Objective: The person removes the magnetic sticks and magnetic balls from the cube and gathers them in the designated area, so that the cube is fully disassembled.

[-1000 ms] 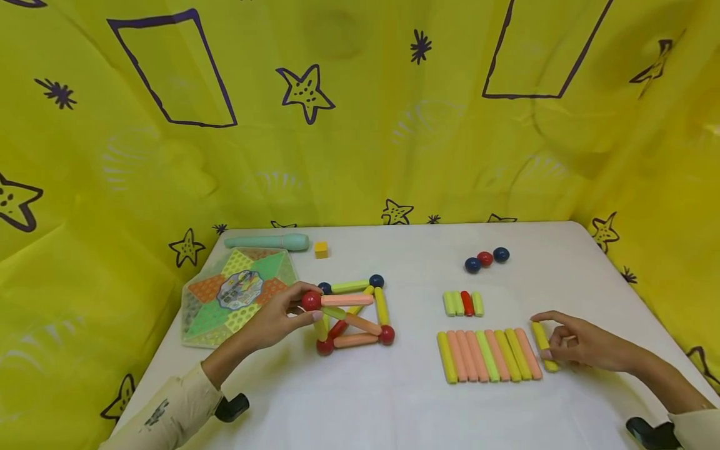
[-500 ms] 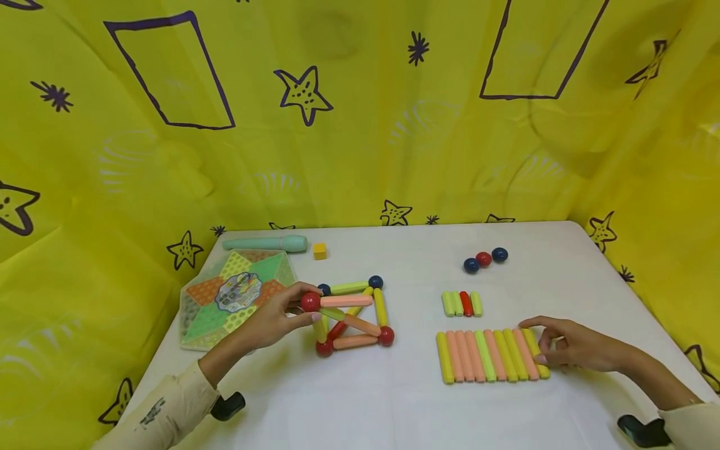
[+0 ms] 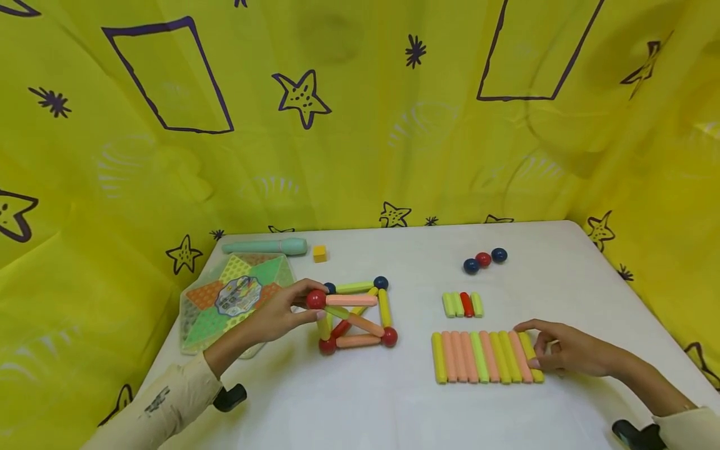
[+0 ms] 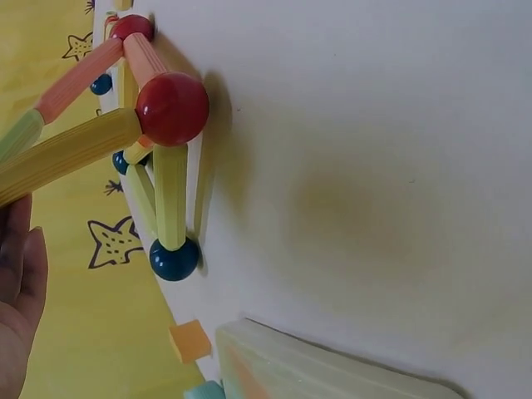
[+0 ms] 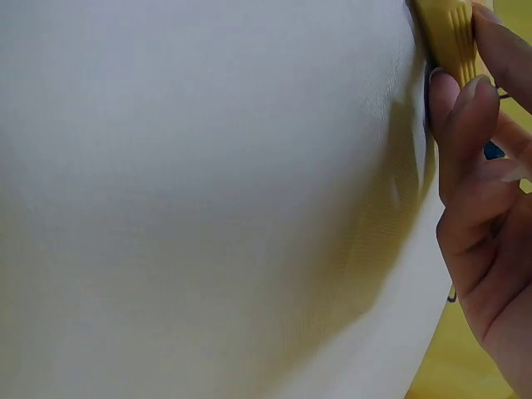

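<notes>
In the head view, my left hand pinches a red ball at the top corner of a frame built from rods and balls. A pink rod sticks out rightward from that ball. Red balls and blue balls join the frame's lower corners. My right hand pinches the yellow rod at the right end of a row of long rods, thumb near its lower part and index finger by its top. In the right wrist view that yellow rod shows between fingertips.
Above the row lie several short rods, one red. Two blue balls and a red ball sit farther back. At the left are a patterned box, a pale green tube and a small yellow cube, all on the white table.
My right hand has slid the yellow rod left, from apart to against the row, and the row has shifted slightly left. The left hand and frame have moved slightly right.
</notes>
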